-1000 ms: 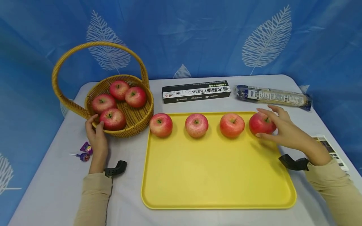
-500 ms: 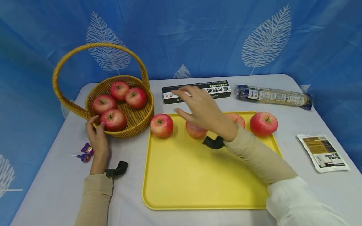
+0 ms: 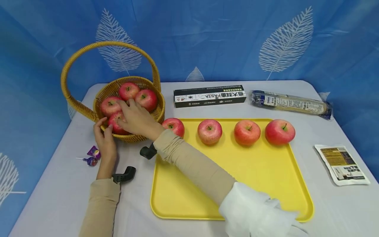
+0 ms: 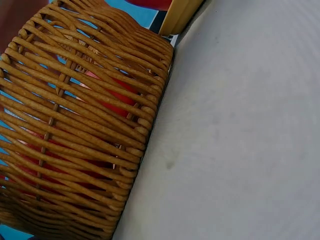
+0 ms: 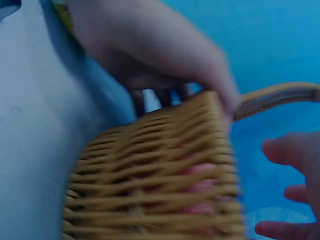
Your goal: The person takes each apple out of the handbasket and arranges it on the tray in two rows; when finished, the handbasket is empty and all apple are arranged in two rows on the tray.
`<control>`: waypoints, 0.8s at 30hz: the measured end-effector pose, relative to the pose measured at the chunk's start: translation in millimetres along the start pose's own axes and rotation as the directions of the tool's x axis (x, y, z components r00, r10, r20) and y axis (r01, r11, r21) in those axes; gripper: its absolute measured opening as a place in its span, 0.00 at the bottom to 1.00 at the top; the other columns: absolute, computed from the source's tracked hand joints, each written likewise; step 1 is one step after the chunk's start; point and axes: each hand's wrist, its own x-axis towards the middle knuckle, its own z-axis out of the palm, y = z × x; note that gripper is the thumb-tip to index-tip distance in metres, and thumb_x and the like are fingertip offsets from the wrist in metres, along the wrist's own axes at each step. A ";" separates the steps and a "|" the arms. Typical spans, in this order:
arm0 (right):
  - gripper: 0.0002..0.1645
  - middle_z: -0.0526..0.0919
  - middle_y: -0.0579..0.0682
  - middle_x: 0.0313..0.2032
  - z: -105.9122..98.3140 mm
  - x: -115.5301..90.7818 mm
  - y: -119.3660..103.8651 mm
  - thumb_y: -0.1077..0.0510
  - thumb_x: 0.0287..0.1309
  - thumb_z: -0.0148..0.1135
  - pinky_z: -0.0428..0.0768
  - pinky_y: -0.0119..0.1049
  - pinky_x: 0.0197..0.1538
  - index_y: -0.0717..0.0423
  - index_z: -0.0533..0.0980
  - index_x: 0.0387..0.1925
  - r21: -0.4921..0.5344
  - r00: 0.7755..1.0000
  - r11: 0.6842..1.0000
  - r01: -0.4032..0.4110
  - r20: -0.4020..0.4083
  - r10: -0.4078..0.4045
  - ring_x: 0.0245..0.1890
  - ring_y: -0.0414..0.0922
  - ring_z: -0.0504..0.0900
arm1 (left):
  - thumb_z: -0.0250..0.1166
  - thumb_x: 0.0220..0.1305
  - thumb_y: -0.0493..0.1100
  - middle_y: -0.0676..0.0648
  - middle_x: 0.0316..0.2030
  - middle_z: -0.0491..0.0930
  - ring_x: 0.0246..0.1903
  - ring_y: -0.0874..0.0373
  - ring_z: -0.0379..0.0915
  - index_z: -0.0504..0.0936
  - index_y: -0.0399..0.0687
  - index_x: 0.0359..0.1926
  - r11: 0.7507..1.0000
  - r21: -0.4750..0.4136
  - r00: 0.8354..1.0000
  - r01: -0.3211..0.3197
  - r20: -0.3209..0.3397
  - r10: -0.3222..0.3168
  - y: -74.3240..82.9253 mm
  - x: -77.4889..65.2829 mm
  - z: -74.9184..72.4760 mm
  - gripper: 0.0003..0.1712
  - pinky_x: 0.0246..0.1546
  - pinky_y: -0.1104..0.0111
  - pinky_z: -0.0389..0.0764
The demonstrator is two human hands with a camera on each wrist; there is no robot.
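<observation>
A wicker basket with a tall arched handle stands at the left, holding several red apples. My left hand grips its near rim, and the right wrist view shows that same hand at the basket's rim. Over the front of the basket, my right hand reaches in with fingers spread, partly covering the nearest apple. Its fingers stand apart in the right wrist view. In the left wrist view the woven wall fills the left side, red apples showing through the gaps.
A yellow tray carries a row of apples along its far edge. Behind it lie a black pasta box and a long wrapped noodle pack. A flat pouch lies right; a lollipop and wrapped candy lie left.
My right hand has left the apple at the tray's far right corner and swept left across the tray to the basket's apples. My left hand stays at the basket rim.
</observation>
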 end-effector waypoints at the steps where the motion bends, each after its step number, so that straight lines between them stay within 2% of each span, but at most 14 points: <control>1: 0.39 0.67 0.53 0.55 3.3 3.0 -1.5 0.41 0.58 0.50 0.73 0.33 0.50 0.50 0.52 0.67 0.020 0.999 1.000 -0.014 0.051 0.013 0.50 0.45 0.71 | 0.45 0.63 0.40 0.54 0.55 0.64 0.60 0.64 0.55 0.67 0.47 0.55 1.000 -0.002 1.000 -0.004 -0.003 0.004 1.2 -0.1 -0.2 0.19 0.62 0.70 0.54; 5: 0.47 0.57 0.53 0.65 14.5 9.3 -2.1 0.38 0.56 0.52 0.69 0.32 0.58 0.47 0.42 0.70 0.086 0.975 0.995 -0.044 0.221 0.024 0.59 0.44 0.67 | 0.46 0.62 0.41 0.54 0.54 0.65 0.59 0.63 0.56 0.68 0.49 0.54 0.999 -0.040 1.000 -0.014 -0.020 0.013 -2.0 2.0 0.8 0.19 0.61 0.71 0.55; 7: 0.49 0.55 0.51 0.67 18.2 10.6 -0.5 0.39 0.55 0.54 0.67 0.31 0.60 0.46 0.41 0.70 0.119 0.968 0.992 -0.046 0.250 0.015 0.61 0.42 0.66 | 0.46 0.61 0.40 0.55 0.54 0.65 0.58 0.64 0.56 0.68 0.48 0.54 0.998 -0.061 1.000 -0.015 -0.022 0.013 -1.9 1.8 1.8 0.19 0.60 0.72 0.55; 9: 0.49 0.57 0.50 0.66 20.6 11.1 1.4 0.41 0.55 0.55 0.68 0.30 0.59 0.46 0.42 0.70 0.140 0.971 0.989 -0.047 0.240 0.012 0.58 0.42 0.69 | 0.46 0.62 0.39 0.56 0.53 0.65 0.58 0.65 0.56 0.68 0.46 0.54 0.998 -0.060 1.000 -0.003 -0.019 0.002 -2.1 1.5 2.8 0.19 0.59 0.72 0.55; 13: 0.46 0.66 0.52 0.58 21.7 8.8 2.9 0.44 0.52 0.59 0.73 0.30 0.51 0.46 0.49 0.68 0.158 0.986 0.986 -0.046 0.165 0.019 0.48 0.42 0.75 | 0.46 0.63 0.38 0.55 0.54 0.64 0.59 0.65 0.55 0.66 0.42 0.55 0.999 -0.049 1.000 0.022 -0.009 -0.023 1.6 0.5 2.9 0.20 0.61 0.71 0.54; 17: 0.45 0.68 0.55 0.54 15.8 -0.2 6.5 0.40 0.50 0.60 0.75 0.32 0.46 0.44 0.54 0.66 0.192 0.999 0.980 -0.049 0.026 0.045 0.44 0.44 0.75 | 0.45 0.63 0.38 0.48 0.56 0.63 0.59 0.61 0.54 0.64 0.36 0.57 1.000 -0.021 1.000 0.022 0.007 -0.022 16.3 -4.3 3.0 0.21 0.61 0.69 0.54; 21: 0.41 0.66 0.54 0.52 0.5 -20.7 12.7 0.36 0.48 0.60 0.75 0.35 0.46 0.39 0.60 0.63 0.290 0.989 0.957 -0.028 -0.132 0.069 0.46 0.44 0.73 | 0.43 0.63 0.37 0.43 0.56 0.62 0.59 0.57 0.54 0.63 0.34 0.57 1.000 0.003 1.000 0.008 0.013 -0.008 31.9 -10.4 3.0 0.22 0.58 0.72 0.55; 24: 0.37 0.65 0.50 0.53 -13.8 -46.3 16.9 0.36 0.45 0.61 0.74 0.34 0.47 0.36 0.65 0.59 0.342 0.979 0.938 0.049 -0.203 0.023 0.49 0.41 0.71 | 0.43 0.63 0.37 0.43 0.56 0.62 0.58 0.56 0.55 0.64 0.35 0.57 1.000 0.004 1.000 0.002 0.011 -0.002 35.1 -12.0 1.3 0.22 0.57 0.74 0.56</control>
